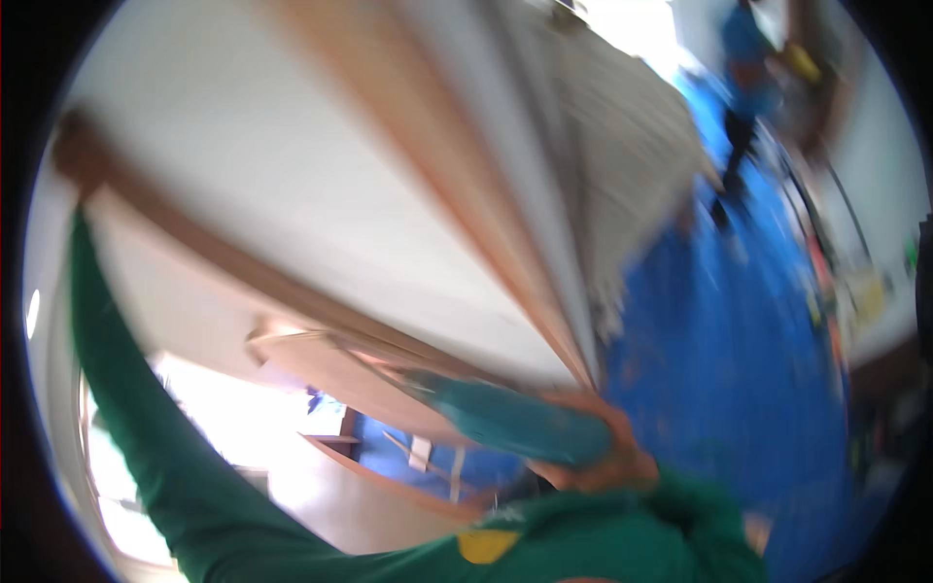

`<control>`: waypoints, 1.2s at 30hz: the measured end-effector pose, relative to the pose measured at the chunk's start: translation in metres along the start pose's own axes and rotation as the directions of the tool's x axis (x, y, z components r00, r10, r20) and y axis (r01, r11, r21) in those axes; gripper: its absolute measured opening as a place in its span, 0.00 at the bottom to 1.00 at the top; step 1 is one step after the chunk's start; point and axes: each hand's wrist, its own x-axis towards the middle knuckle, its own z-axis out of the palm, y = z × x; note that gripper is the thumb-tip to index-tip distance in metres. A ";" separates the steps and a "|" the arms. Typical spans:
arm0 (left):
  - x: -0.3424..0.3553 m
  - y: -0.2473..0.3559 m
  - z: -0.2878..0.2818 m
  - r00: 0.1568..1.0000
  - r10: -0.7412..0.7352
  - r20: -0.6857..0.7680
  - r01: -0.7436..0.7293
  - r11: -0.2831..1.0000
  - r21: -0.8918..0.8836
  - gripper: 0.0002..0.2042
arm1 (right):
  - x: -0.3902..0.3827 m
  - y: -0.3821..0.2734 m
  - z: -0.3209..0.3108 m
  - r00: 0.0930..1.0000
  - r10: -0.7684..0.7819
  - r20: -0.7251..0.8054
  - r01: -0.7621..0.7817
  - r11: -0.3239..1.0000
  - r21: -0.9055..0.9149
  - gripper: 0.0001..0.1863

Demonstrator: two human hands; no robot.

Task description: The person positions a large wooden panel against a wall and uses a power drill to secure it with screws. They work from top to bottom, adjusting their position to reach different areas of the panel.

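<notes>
The right hand (627, 449) grips an elongated teal tool (520, 420), while the left hand (76, 151), grip unclear through blur, is at a long brown strip (209, 238).

Brightly lit; washed out by glare (637, 27) at one and eight o'clock; streaked by motion across the blue floor (729, 330) at three; bowed and blackened rimward.

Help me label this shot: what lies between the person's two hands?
Between left hand and right hand: a brown board edge and the teal tool, in the head view.
</notes>
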 end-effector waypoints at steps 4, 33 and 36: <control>-0.054 -0.045 -0.029 0.896 -0.256 -0.364 0.257 0.965 -0.047 0.15 | -0.017 0.013 0.005 0.991 0.100 0.092 -0.104 0.994 0.042 0.36; -0.036 0.030 -0.060 0.904 0.020 -0.428 -0.090 0.985 -0.145 0.05 | 0.368 -0.195 0.279 0.795 -0.594 0.122 0.564 0.799 0.210 0.23; -0.038 0.030 -0.063 0.917 -0.019 -0.399 -0.038 0.990 -0.135 0.05 | 0.366 -0.204 0.283 0.788 -0.602 0.132 0.578 0.796 0.179 0.22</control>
